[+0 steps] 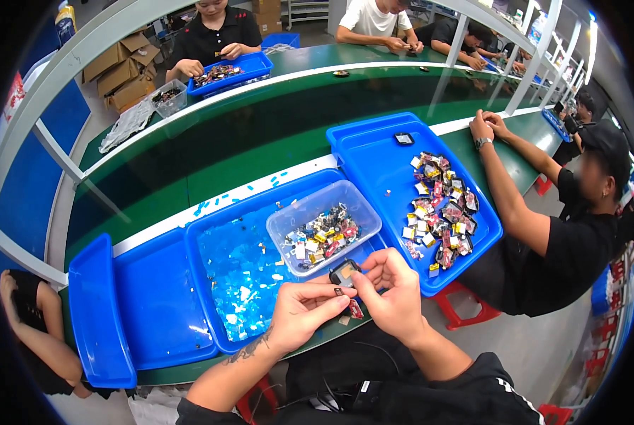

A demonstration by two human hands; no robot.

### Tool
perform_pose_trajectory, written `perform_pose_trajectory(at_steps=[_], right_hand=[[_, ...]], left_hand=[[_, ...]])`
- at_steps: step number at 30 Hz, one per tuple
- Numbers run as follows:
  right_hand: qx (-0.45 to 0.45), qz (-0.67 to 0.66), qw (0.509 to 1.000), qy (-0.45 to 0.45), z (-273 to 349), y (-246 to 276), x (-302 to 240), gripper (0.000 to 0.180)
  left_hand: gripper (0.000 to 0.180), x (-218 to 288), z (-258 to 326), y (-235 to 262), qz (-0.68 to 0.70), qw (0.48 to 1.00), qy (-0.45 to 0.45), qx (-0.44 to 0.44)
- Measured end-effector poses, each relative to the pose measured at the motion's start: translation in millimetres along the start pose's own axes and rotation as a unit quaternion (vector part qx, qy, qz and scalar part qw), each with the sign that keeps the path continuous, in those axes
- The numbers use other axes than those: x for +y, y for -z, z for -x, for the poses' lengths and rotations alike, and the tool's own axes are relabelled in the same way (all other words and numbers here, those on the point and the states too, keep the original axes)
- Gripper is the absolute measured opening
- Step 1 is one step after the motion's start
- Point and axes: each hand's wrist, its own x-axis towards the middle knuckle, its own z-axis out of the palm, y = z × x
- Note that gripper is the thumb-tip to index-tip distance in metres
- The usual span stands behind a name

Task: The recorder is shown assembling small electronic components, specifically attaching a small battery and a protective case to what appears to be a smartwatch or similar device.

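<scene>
My right hand grips a small black plastic device casing with a pale square inside its frame. My left hand is closed beside it, its thumb and forefinger pinching a small red circuit board that hangs just below the casing. Whether the board is still joined to the casing, I cannot tell. Just beyond both hands stands a clear plastic tub with a heap of small electronic parts, some yellow and white. To the right, a blue tray holds a pile of small devices with red boards and white pieces.
Blue film scraps cover a blue tray at the left. Further left are two more blue trays, one tilted over the other's edge. Seated at the right, a co-worker reaches over the green bench. More people work across it.
</scene>
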Motion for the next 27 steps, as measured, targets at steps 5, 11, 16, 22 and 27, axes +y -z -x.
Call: perform_pose_trajectory(at_steps=[5,11,16,22,27], right_hand=[[-0.027,-0.052,0.998,-0.014,3.0,5.0,-0.7,0.018],[-0.103,0.108,0.987,0.052,-15.6,33.8,-19.6,0.018],[-0.212,0.076,0.974,-0.028,-30.8,43.5,-29.7,0.022],[-0.159,0.121,0.979,0.031,-44.8,37.5,-19.9,0.012],[-0.037,0.363,0.927,0.087,-129.6,77.8,-9.7,0.018]], left_hand=[[0.021,-2.6,-0.2,4.0,0.037,0.999,0.004,0.01],[0.025,0.7,0.1,5.2,0.059,0.997,0.043,0.006],[0.021,-0.9,-5.3,3.4,0.03,0.998,0.055,-0.013],[0.021,-1.1,-3.6,6.6,0.034,0.998,0.027,-0.05],[0.016,0.5,-3.9,4.5,0.058,0.998,0.005,-0.031]])
